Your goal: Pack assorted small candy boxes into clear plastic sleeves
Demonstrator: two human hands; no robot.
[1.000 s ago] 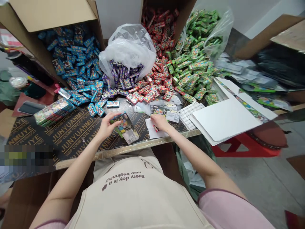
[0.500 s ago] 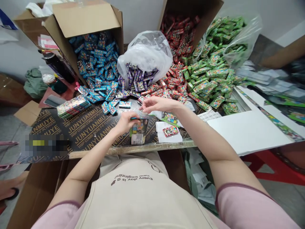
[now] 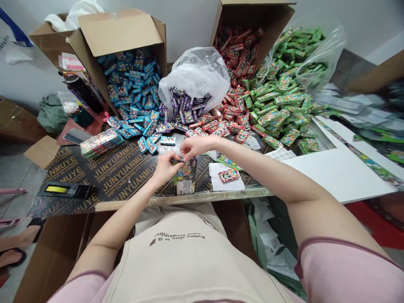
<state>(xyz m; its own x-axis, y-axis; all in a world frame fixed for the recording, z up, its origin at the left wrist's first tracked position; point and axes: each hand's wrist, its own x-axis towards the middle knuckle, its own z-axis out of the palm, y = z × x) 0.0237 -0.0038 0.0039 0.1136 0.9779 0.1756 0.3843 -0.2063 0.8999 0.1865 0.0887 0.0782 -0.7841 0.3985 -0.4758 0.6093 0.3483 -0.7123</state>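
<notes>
A: Where are the hands?
B: Left hand (image 3: 164, 169) and right hand (image 3: 196, 147) meet, pinching the top of a small dark printed card packet (image 3: 185, 176) at the front of the black plywood bench (image 3: 123, 176).
A: Done versus left?
B: We see one red-printed packet (image 3: 229, 175) on a white paper sheet (image 3: 217, 185). Blue packets (image 3: 132, 94), purple packets (image 3: 186, 107), and green packets (image 3: 277, 97) remain heaped.
A: Unclear?
B: Our fingers hide the packet's top; we cannot read its small print.
</notes>
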